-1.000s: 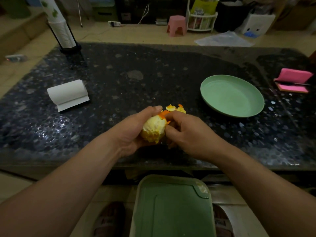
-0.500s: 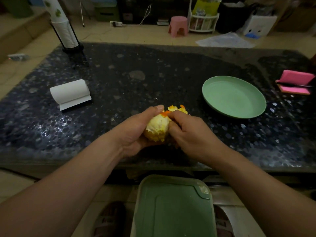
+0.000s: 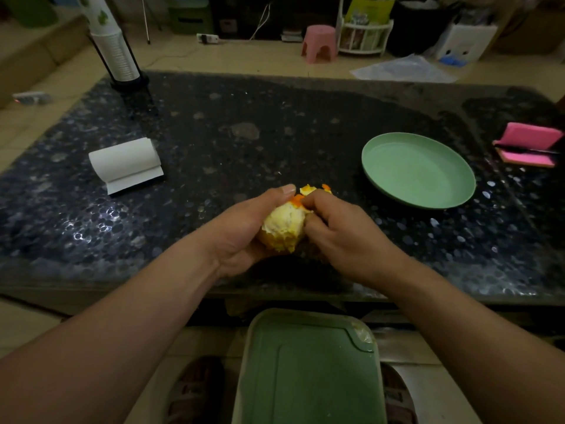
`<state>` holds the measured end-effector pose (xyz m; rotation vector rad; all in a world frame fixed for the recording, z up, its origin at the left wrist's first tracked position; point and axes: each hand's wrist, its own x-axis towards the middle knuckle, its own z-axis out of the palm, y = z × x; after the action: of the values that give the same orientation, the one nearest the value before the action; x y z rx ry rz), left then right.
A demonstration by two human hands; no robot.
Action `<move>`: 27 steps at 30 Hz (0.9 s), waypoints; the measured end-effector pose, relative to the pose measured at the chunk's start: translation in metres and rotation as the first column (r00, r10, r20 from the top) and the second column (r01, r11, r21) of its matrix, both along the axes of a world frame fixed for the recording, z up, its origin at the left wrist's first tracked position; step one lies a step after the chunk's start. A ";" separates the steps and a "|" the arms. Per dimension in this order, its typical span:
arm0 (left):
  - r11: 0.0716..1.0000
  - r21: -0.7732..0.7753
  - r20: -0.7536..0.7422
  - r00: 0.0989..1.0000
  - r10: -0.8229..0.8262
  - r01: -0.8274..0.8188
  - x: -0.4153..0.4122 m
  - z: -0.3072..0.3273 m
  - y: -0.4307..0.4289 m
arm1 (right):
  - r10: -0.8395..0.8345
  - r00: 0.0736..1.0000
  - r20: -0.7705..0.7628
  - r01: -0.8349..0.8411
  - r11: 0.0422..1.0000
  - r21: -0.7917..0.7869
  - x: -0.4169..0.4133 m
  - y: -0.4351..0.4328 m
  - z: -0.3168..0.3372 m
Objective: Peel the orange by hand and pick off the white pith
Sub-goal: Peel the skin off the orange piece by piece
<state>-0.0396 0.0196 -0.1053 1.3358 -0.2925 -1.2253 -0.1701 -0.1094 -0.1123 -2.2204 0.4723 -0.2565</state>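
A single head-worn wide-angle view looks forward and steeply down from close above the near edge of the dark speckled stone table [image 3: 214, 154]. Both forearms enter from the bottom corners, the tiled floor [image 3: 244, 58] lies beyond, and straight lines bend near the frame's edges.

Dim indoor scene with a dark vignette toward the corners. Small specular glints speckle the glossy desk [image 3: 305, 123], strongest at its near left and right. The hands [image 3: 244, 228] cast a soft shadow on the desk beneath them. Wide-angle distortion bows the desk edges; background objects appear soft.
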 end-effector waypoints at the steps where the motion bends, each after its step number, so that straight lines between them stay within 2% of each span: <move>1: 1.000 0.003 -0.006 1.000 0.002 -0.002 0.001 0.001 0.000 | 0.028 1.000 -0.015 -0.028 0.999 -0.044 0.000 -0.002 0.001; 5: 1.000 0.018 0.006 1.000 -0.025 0.025 0.002 0.000 0.001 | 0.080 0.995 -0.061 -0.091 0.974 -0.207 0.002 -0.005 0.001; 14: 0.997 -0.041 -0.040 0.997 -0.072 0.070 0.002 -0.002 0.002 | -0.019 0.998 0.065 0.022 0.999 -0.042 0.003 -0.007 -0.003; 17: 0.995 -0.051 -0.091 0.992 -0.089 0.085 0.002 0.001 0.003 | -0.069 0.995 0.069 0.059 0.988 0.141 0.004 -0.015 0.002; 19: 0.995 -0.060 -0.133 0.987 -0.085 0.078 0.002 0.003 0.003 | -0.094 0.993 0.066 0.066 0.935 0.349 0.003 -0.021 0.004; 22: 0.998 -0.043 -0.143 0.989 -0.041 0.036 0.005 0.002 0.001 | -0.101 0.995 0.026 0.071 0.834 0.547 0.005 -0.022 0.002; 24: 1.000 -0.016 -0.132 0.991 -0.014 0.012 0.007 -0.001 -0.001 | -0.091 0.996 -0.009 0.078 0.789 0.610 0.008 -0.019 -0.003; 27: 0.999 0.003 -0.161 0.986 0.045 -0.045 0.011 -0.005 -0.003 | -0.060 0.998 -0.026 0.064 0.801 0.596 0.011 -0.015 -0.008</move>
<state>-0.0290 0.0162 -0.1105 1.2280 -0.1473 -1.2867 -0.1591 -0.1243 -0.1201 -1.5845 0.5424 -0.1094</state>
